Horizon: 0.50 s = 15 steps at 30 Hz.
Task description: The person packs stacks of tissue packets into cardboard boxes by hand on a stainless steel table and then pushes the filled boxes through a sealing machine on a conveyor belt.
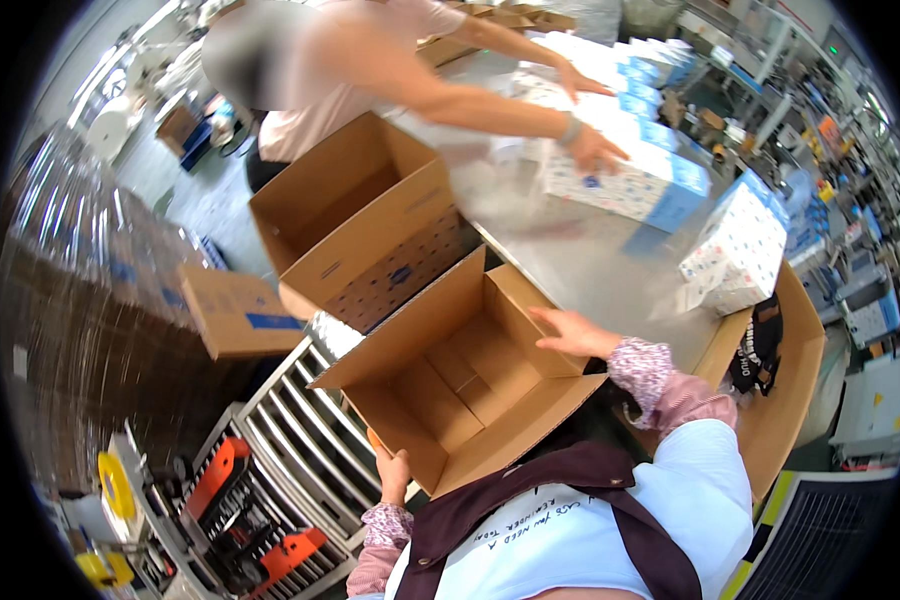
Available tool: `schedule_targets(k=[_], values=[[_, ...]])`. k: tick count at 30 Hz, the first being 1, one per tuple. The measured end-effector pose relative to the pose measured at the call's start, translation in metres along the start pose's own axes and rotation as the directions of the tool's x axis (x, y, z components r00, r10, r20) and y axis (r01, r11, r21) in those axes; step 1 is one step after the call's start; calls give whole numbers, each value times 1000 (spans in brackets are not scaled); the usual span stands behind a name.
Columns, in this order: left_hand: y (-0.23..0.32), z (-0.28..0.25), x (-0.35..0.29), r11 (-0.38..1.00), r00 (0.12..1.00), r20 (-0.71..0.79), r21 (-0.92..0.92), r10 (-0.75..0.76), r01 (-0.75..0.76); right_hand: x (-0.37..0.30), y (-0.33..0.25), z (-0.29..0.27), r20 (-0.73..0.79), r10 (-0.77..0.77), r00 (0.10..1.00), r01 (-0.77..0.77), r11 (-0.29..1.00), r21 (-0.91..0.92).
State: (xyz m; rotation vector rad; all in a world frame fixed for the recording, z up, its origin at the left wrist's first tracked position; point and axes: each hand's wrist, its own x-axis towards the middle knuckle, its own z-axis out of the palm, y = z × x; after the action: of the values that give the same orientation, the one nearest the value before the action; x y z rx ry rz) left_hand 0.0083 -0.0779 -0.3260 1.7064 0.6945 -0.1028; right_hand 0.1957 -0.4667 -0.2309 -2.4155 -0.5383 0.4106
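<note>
An open, unfilled cardboard box [450, 395] stands in front of me with its flaps up. My left hand [392, 472] grips its near left edge, with the thumb and fingers partly hidden against the cardboard. My right hand [575, 333] reaches over the box's right side, fingers stretched and apart beside the flap. Just beyond it, a second open cardboard box [355, 220] sits close to mine. On the metal table [610, 270], white and blue printed packs [610, 165] stand in rows. Another such pack [740, 245] stands tilted nearer to my right arm.
Across the table a co-worker's hands [592, 148] touch the packs. A metal roller conveyor [305, 440] runs at my left. Behind it are a wrapped pallet stack [100, 290] and a tape machine with orange parts [220, 475]. A box with a black cloth [760, 350] stands right.
</note>
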Motion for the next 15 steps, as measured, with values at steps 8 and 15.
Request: schedule_targets(k=[8, 15], values=[[32, -19, 20, 815, 966, 260, 559, 4, -154, -39, 30, -237, -303, 127, 945, -97, 989, 112], [240, 52, 35, 183, 915, 403, 898, 23, -400, 86, 230, -400, -663, 163, 731, -330, 934, -134]])
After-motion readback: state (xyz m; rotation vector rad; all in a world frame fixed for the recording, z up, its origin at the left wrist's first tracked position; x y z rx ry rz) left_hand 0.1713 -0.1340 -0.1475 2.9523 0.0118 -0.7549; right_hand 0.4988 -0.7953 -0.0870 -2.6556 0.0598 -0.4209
